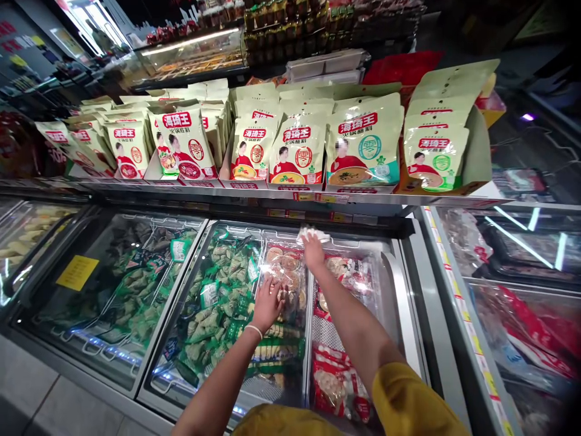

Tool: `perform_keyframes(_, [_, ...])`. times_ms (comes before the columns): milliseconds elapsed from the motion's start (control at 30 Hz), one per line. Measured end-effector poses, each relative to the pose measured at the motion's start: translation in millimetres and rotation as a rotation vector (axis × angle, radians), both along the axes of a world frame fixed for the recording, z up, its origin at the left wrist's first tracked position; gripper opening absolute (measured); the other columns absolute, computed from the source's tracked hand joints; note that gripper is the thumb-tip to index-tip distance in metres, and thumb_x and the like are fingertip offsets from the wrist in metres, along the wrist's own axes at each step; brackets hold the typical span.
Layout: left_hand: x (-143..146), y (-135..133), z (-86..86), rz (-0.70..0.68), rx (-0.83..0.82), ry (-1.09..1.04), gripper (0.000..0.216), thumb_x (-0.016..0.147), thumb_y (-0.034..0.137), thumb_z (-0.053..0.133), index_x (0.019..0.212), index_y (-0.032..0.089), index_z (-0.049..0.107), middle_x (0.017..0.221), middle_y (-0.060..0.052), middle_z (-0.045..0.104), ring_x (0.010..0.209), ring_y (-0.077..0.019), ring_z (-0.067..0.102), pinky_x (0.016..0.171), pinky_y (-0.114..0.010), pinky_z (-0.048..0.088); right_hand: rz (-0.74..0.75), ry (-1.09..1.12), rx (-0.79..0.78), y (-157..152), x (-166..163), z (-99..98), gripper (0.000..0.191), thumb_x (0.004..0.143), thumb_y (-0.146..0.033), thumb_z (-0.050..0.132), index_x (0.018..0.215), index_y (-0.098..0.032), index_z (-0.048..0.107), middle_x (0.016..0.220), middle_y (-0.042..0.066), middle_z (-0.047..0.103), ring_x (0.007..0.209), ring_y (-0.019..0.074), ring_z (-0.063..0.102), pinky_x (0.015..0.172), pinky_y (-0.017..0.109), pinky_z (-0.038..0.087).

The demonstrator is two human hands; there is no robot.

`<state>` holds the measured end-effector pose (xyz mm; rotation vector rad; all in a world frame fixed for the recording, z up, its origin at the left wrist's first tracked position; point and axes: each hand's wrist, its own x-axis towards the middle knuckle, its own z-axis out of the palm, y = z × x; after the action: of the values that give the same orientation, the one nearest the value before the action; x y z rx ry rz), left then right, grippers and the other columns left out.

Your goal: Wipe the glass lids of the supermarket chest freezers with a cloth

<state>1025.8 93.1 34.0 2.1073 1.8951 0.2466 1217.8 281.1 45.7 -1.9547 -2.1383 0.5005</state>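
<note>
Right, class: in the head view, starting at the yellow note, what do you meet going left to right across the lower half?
Yellow note → left hand → right hand on a white cloth → mustard-yellow sleeve → red packaging.

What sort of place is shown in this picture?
Most likely a supermarket: a glass-topped freezer of packaged food, rows of pouches above it, and a label strip at right.
</note>
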Motion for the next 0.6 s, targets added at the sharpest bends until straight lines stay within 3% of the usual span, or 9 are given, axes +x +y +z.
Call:
perform_keyframes(67, [-2.7,1.4,0.9,-0.014,0.001,-0.013,0.062,0.087,0.027,0.058,0.146,0.028,0.041,0.155,-0.012,0.035,0.145,-0.0311,0.028,0.116,-0.052,0.025,0.117,0.008,0.003,3.5,-18.7,-0.3,0.068,0.084,0.001,0.041,0.148,-0.022,0.044,0.160,0.006,0.031,0.149,0.0229,0.021,0.120,0.040,0.020])
perform_keyframes(167, [-5.7,1.6,-0.1,-0.019,0.015,-0.021,0.062,0.086,0.027,0.059,0.146,0.028,0.042,0.154,-0.012,0.036,0.144,-0.0310,0.029,0.116,-0.054,0.025,0.230,0.008,-0.014,6.3,-3.4,-0.7,0.071,0.084,0.002,0.039,0.149,-0.025,0.042,0.160,0.003,0.031,0.148,0.0199,0.022,0.120,0.040,0.020])
perform_keyframes(233, [-6.5,0.5,-1.6,-0.002,0.028,-0.013,0.061,0.087,0.029,0.059,0.145,0.029,0.042,0.154,-0.011,0.036,0.145,-0.0317,0.028,0.117,-0.056,0.021,0.166,-0.003,-0.004,6.4,25.1,-2.5,0.071,0.084,0.002,0.039,0.149,-0.025,0.041,0.160,0.003,0.031,0.148,0.0197,0.023,0.120,0.040,0.020])
perform_keyframes(367, [-7.7,-0.9,-2.8,0.021,0.024,-0.007,0.062,0.087,0.033,0.061,0.146,0.031,0.042,0.156,-0.010,0.034,0.147,-0.0336,0.023,0.119,-0.059,0.016,-0.129,-0.010,0.081,3.2,64.2,-10.4,0.065,0.087,-0.003,0.034,0.149,-0.021,0.042,0.159,0.006,0.034,0.148,0.0206,0.021,0.120,0.038,0.019])
perform_keyframes(467, [-11.2,0.6,-2.2,0.004,0.005,-0.024,0.065,0.085,0.035,0.063,0.147,0.032,0.041,0.156,-0.009,0.035,0.146,-0.0339,0.023,0.118,-0.059,0.017,-0.266,0.006,0.095,5.0,47.1,-15.0,0.064,0.088,-0.006,0.031,0.149,-0.018,0.041,0.159,0.009,0.034,0.149,0.0221,0.017,0.121,0.041,0.016])
perform_keyframes(600, [-23.1,2.9,-1.4,-0.032,0.004,-0.059,0.068,0.083,0.032,0.065,0.147,0.031,0.040,0.153,-0.008,0.039,0.144,-0.0315,0.030,0.118,-0.056,0.022,-0.207,0.029,0.100,15.7,-12.7,-15.6,0.064,0.087,-0.007,0.034,0.150,-0.020,0.040,0.158,0.008,0.036,0.149,0.0224,0.018,0.120,0.042,0.015])
